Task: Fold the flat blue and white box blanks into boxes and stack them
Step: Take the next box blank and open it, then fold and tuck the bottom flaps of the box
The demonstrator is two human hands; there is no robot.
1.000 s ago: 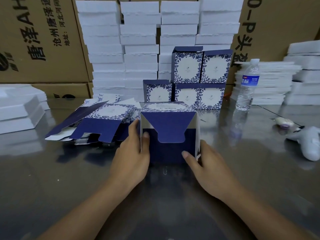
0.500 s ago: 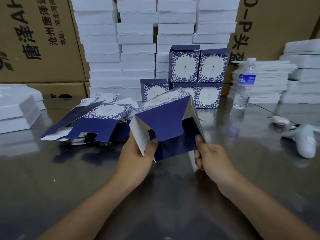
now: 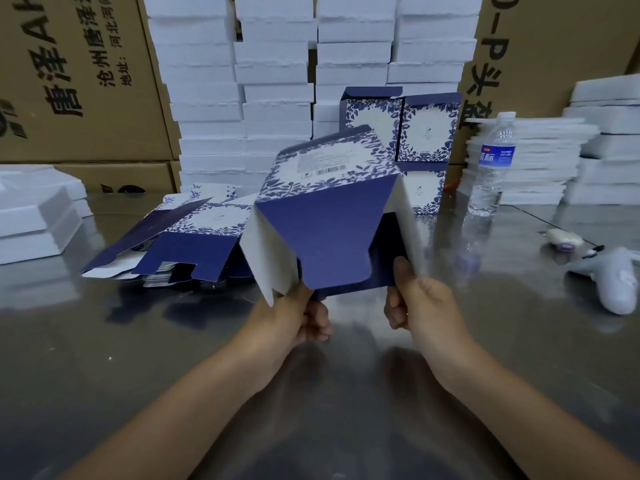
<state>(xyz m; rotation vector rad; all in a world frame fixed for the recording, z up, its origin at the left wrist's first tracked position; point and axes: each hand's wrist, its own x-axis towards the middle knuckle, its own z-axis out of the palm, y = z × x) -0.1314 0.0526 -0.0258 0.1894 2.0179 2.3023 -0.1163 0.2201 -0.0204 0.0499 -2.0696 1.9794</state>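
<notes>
Right now a half-folded box [image 3: 329, 220] is held up off the bench [image 3: 138, 358], over its middle, between both hands. Its long axis runs from the open end, which points down toward the person and the near edge, up and away to the far edge. It also leans a little to the right. The flowered panel with the barcode faces upward. Across the open end hangs a plain blue flap with a tab, and white side flaps splay out to the left and right of it.

The left hand [image 3: 298, 317] has its fingers curled and pinches the box at the lower edge, where the left white flap meets the blue one. The right hand [image 3: 422, 306] grips the right flap, thumb raised against its inner face and fingers curled behind.

A loose pile of flat blanks [image 3: 180, 237] lies left of the middle. The finished boxes [image 3: 429, 133] stand stacked at the far edge, partly hidden behind the held box. A water bottle [image 3: 493, 168] stands upright just right of them.
</notes>
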